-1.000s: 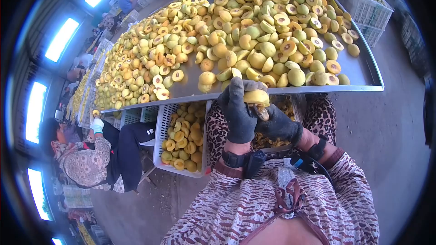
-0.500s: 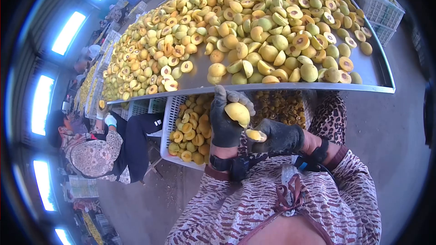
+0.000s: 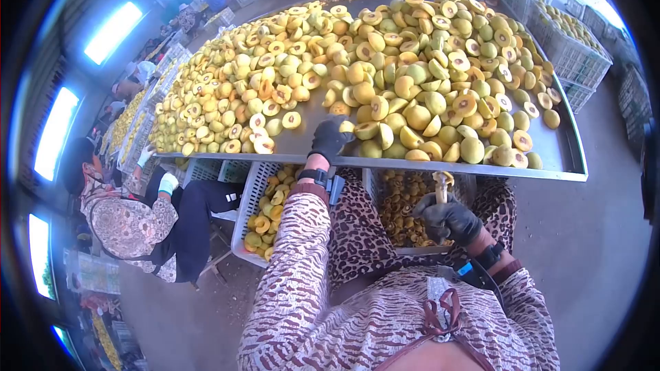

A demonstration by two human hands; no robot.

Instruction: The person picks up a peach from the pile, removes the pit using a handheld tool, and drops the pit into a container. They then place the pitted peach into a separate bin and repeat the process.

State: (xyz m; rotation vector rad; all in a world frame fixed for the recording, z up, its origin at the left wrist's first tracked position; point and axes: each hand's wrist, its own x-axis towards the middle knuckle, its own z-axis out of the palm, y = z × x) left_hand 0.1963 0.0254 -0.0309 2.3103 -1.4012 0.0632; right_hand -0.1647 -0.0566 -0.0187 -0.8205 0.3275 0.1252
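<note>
My left hand point(image 3: 331, 139), in a dark glove, reaches over the near edge of the metal table point(image 3: 412, 163). Its fingers curl around a yellow peach half point(image 3: 346, 126), which they partly hide. Above the crate between the knees, my gloved right hand point(image 3: 448, 221) is closed on a pitting tool point(image 3: 441, 189). The tool stands upright from the fist, with a pale shaft and a curved, brownish head. Cut peach halves point(image 3: 426, 103), several with brown centres showing, are heaped on the table beyond both hands.
A white crate point(image 3: 242, 227) of peach halves stands below the table at left. Another crate point(image 3: 405, 250) between the knees holds brown-yellow scraps. At left sits a co-worker point(image 3: 134, 216) in white gloves. Stacked crates point(image 3: 574, 62) stand beyond the table's right end.
My left hand has moved up onto the table; the peach half it held is gone from it, and it grasps another. My right hand has moved right with the tool, away from the left.
</note>
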